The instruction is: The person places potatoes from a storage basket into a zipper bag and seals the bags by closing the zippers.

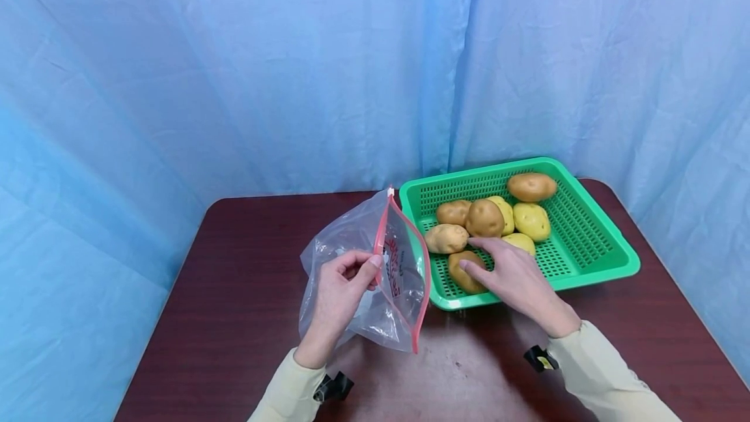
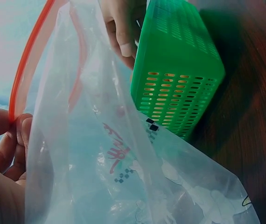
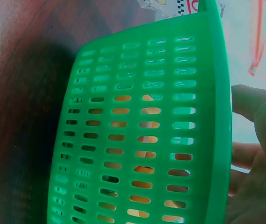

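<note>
My left hand [image 1: 347, 282] pinches the red zip edge of a clear plastic zip bag [image 1: 334, 243] between thumb and fingers. The bag's mouth gapes toward the basket, and red and black print shows on its side. In the left wrist view, the same hand [image 2: 4, 154] grips the red strip [image 2: 23, 60]. Over the near left part of a green basket [image 1: 592, 275], my right hand [image 1: 518, 275] reaches in with thumb and fingers spread. Its thumb overlaps a brown potato [image 1: 463, 282], while its fingertips lie right by a pale tan potato [image 1: 446, 239].
Several more potatoes, brown and yellow, lie in the basket, among them a brown potato [image 1: 532, 187] at the far side and a yellow potato [image 1: 532, 222]. A dark red-brown table [image 1: 234, 298] carries everything. Blue curtains [image 1: 328, 70] hang behind it.
</note>
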`<state>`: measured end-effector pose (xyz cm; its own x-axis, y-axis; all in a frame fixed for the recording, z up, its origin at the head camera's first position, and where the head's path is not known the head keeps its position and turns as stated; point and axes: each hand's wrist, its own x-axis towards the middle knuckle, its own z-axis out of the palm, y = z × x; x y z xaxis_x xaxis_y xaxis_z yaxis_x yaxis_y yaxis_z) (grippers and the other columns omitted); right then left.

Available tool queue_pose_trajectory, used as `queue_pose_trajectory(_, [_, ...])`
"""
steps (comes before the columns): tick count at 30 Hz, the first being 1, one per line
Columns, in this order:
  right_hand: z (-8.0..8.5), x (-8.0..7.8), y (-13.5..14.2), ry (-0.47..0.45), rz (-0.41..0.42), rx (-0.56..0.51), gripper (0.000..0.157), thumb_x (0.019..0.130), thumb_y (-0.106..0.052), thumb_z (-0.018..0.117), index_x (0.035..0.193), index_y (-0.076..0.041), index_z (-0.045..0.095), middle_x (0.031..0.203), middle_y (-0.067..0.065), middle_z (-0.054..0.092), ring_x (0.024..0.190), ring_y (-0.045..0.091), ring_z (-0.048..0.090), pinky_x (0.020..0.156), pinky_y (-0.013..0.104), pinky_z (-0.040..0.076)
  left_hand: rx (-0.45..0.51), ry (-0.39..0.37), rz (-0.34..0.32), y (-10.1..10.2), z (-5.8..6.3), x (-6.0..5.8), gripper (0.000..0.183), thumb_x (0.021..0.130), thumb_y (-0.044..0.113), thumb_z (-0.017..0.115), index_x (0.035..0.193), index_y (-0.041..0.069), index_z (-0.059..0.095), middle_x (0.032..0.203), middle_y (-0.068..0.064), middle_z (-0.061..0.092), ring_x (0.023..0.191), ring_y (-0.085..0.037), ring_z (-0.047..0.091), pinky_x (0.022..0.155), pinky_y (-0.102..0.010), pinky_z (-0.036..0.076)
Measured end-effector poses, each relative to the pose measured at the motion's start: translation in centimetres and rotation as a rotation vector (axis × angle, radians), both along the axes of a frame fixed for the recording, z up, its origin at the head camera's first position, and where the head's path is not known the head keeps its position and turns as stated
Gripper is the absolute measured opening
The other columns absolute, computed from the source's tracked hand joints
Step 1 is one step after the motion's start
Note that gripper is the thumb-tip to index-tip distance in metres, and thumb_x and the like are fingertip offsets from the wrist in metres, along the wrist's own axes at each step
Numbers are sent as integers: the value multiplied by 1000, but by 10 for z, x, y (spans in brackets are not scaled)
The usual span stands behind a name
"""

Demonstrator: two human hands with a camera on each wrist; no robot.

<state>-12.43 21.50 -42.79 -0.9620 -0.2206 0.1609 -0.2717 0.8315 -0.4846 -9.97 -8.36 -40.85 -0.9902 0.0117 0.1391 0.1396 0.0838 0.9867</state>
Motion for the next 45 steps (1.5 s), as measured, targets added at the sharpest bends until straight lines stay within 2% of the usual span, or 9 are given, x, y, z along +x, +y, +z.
queue_pose_trajectory(12, [-6,-18,-1,-116,43,56,57,96,-41,73,132,3,64,126,19,69,109,39,66,89,57,53,16,-18,9,-1,-1,-1,12,97,12,73,95,1,76,72,-6,65,64,-11,59,62,-26,54])
queue_pose_trajectory(20, [-6,-27,-3,-208,52,100,61,95,-45,72,131,3,65,122,19,70,107,38,66,87,56,52,14,-10,14,-2,-4,-2,13,97,14,73,93,2,76,72,-7,65,63,-12,58,60,-25,51])
queue_pose_trajectory(24, [-7,-31,-3,-232,50,113,54,93,-45,74,125,-1,69,111,13,73,98,31,67,82,51,53,15,-13,18,-3,-5,-2,13,97,15,73,94,3,76,72,-7,65,63,-12,58,58,-23,49])
queue_pose_trajectory(29, [-9,-34,-5,-275,63,124,45,87,-44,79,111,-7,71,93,1,69,83,21,60,73,43,50,25,-22,24,-2,-5,-2,12,97,13,73,94,2,76,71,-6,64,62,-11,57,57,-22,47])
queue_pose_trajectory(32, [-9,-36,-6,-293,74,144,45,83,-45,82,107,-9,69,91,0,67,82,21,59,72,43,49,27,-26,29,-3,-4,-2,12,97,13,73,93,2,76,70,-5,64,62,-11,57,56,-22,45])
queue_pose_trajectory(36, [-10,-38,-6,-328,82,171,53,80,-46,85,108,-7,65,97,4,68,86,24,62,75,46,51,21,-29,33,-3,-3,-1,12,97,13,73,94,2,76,70,-5,64,62,-11,56,55,-21,43])
queue_pose_trajectory(41, [-19,-42,-1,-303,108,190,42,80,-38,85,103,-10,63,90,2,65,80,22,60,71,45,50,15,-27,36,-4,-4,-2,12,97,13,72,93,2,76,70,-5,64,61,-12,55,52,-21,40])
queue_pose_trajectory(43, [-18,-41,0,-284,112,184,35,80,-34,82,100,-12,63,86,0,63,77,20,57,68,43,48,21,-28,36,-4,-5,-2,12,97,13,72,93,2,76,70,-4,64,60,-12,54,51,-21,38])
queue_pose_trajectory(45, [-11,-38,-1,-291,109,170,37,81,-33,81,105,-9,65,90,2,65,79,22,58,70,43,49,29,-27,37,-4,-5,-3,13,97,13,72,93,1,76,69,-3,64,60,-12,54,49,-21,37])
